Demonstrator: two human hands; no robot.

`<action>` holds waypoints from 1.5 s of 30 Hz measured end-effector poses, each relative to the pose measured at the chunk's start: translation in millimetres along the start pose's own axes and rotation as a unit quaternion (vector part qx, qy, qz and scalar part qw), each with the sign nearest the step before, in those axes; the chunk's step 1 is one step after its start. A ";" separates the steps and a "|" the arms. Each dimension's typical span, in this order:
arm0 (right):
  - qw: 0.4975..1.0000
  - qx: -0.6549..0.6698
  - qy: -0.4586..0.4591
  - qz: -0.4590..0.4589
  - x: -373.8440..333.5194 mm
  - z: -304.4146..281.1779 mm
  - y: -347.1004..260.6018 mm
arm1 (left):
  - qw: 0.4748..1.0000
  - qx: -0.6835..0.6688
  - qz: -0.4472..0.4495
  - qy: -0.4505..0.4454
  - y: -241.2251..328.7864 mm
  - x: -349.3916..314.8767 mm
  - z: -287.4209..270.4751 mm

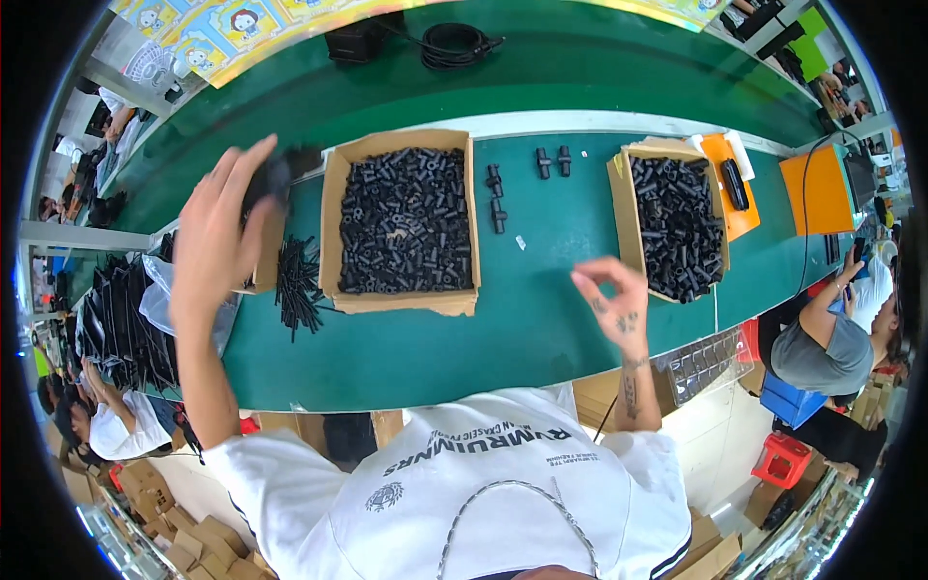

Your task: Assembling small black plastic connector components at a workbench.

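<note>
My left hand [217, 217] is raised at the left, thumb and fingers spread apart. A dark, blurred shape [275, 182] shows between them; its kind and whether it touches the hand cannot be made out. Under that hand is a cardboard box [267, 259], mostly hidden. My right hand [619, 304] hovers over the green table, thumb and forefinger curled into a ring, with nothing visible at the tips. Nearest to it is a cardboard box [626, 217] of black tubular fittings [677, 227]. A larger box [331, 217] of small black fittings [404, 222] stands between the hands.
Thin black sticks [300, 285] lie beside the larger box. Several loose black fittings [497, 215] and a white scrap [520, 243] rest on the green table [541, 329]. An orange tray [742, 222] holds a black tool [735, 184]. A coiled black cable [454, 45] lies behind. Other people sit at both sides.
</note>
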State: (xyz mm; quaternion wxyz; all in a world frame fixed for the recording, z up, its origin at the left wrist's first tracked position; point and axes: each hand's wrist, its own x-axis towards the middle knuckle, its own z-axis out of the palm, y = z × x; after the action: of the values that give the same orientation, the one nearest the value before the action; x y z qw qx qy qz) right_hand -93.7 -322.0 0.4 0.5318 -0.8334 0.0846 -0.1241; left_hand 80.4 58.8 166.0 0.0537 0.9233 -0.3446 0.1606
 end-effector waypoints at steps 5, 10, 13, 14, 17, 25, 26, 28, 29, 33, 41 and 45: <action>0.965 -0.097 -0.122 -0.213 67.9 34.2 -3.8 | 0.944 -0.177 0.102 -0.259 73.8 -42.5 -90.1; 0.937 -0.154 -0.171 -0.262 100.4 64.5 7.1 | 0.808 -0.285 0.227 -0.463 125.1 -32.6 8.5; 0.923 -0.201 -0.206 -0.255 105.7 69.1 11.1 | 0.764 -0.267 0.308 -0.500 161.8 -11.3 51.6; 0.918 -0.217 -0.212 -0.254 106.3 69.8 10.8 | 0.753 -0.283 0.315 -0.504 171.0 -7.9 69.6; 0.921 -0.202 -0.205 -0.262 103.3 65.5 9.3 | 0.771 -0.243 0.289 -0.512 202.5 10.8 97.7; 0.951 0.236 -0.183 -0.079 50.1 9.9 18.9 | 0.881 -0.473 0.002 0.001 231.2 -52.9 153.7; 0.952 0.236 -0.183 -0.071 41.6 7.2 16.9 | 0.879 -0.478 -0.001 -0.004 233.9 -54.1 154.4; 0.933 0.283 -0.196 -0.107 22.6 6.8 8.4 | 0.768 -0.592 -0.236 0.066 242.3 -57.2 150.2; 0.932 0.280 -0.200 -0.113 14.2 7.4 4.6 | 0.729 -0.627 -0.262 0.086 246.5 -56.4 154.5; 0.954 0.191 -0.184 -0.136 -4.1 11.0 -18.1 | 0.472 -0.789 -0.384 -0.082 243.2 -52.3 143.5; 0.965 0.089 -0.208 -0.136 -24.8 16.0 -32.5 | 0.476 -0.786 -0.392 -0.042 263.0 -66.5 157.6; 0.960 0.083 -0.234 -0.127 -29.7 17.1 -33.1 | 0.492 -0.777 -0.392 -0.002 270.1 -73.1 159.6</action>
State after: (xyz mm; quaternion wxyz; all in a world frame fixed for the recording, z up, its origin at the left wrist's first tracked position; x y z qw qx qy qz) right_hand -116.7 -285.1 20.1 0.5839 -0.7960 -0.1597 0.0014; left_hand -106.7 -133.8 -12.0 0.8060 0.5485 0.0678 -0.2120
